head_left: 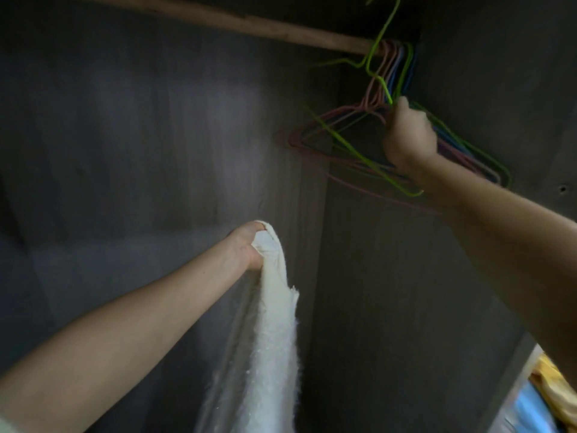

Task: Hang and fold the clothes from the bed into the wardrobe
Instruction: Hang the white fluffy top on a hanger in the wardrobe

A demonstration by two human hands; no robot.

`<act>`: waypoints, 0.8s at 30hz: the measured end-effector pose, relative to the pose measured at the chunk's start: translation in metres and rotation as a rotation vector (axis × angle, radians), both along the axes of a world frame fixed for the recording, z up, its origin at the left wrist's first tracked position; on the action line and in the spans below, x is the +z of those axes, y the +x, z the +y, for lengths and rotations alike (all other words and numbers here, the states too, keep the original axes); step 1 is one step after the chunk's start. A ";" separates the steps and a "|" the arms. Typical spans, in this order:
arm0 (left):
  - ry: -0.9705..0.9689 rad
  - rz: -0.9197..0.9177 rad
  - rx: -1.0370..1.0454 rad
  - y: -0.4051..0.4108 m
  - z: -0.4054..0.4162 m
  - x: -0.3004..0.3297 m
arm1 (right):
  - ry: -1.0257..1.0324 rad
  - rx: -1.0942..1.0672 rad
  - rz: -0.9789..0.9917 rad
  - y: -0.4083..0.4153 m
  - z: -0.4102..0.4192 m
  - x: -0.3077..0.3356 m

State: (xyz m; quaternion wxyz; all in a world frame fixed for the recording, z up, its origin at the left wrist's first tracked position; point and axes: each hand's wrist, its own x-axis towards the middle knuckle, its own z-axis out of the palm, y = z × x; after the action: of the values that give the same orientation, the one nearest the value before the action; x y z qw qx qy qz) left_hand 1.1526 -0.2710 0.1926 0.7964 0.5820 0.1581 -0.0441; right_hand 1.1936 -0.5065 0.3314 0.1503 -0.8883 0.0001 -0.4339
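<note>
1. Left hand [249, 245] clamped on a white garment [274, 354], which hangs down inside the wardrobe [156, 135].
2. Right hand [409, 135] curled round the green hanger [379, 79] neck; its hook looks off the rod [249, 23].
3. Risk: hangers [327, 135] bunched tight, so pulling the green one could drag neighbours off.
4. Risk: one-handed garment grip; threading the hanger may let it slip.
</note>
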 end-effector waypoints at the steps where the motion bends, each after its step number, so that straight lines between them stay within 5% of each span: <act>1: -0.007 0.002 0.005 0.001 0.001 0.000 | 0.074 0.054 -0.006 -0.003 0.005 -0.011; 5: -0.019 0.011 -0.023 -0.002 0.001 -0.011 | 0.440 0.381 -0.053 -0.024 0.021 -0.102; 9: 0.079 0.075 -0.157 -0.010 -0.004 -0.032 | 1.049 0.731 0.300 -0.045 0.037 -0.157; 11: 0.147 0.106 -0.187 -0.015 -0.006 -0.044 | 1.123 0.789 0.404 -0.056 0.039 -0.165; 18: 0.178 0.171 -0.218 -0.028 -0.013 -0.073 | 1.498 1.146 0.079 -0.107 0.020 -0.137; 24: 0.173 0.112 -0.329 -0.033 -0.031 -0.060 | 1.511 1.244 0.124 -0.127 0.028 -0.146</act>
State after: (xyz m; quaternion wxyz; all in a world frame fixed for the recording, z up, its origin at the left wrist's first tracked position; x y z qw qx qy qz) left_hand 1.1194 -0.3016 0.1322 0.7154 0.6630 0.1081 -0.1925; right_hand 1.0671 -0.4781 0.1858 0.8809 -0.4211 -0.1825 -0.1158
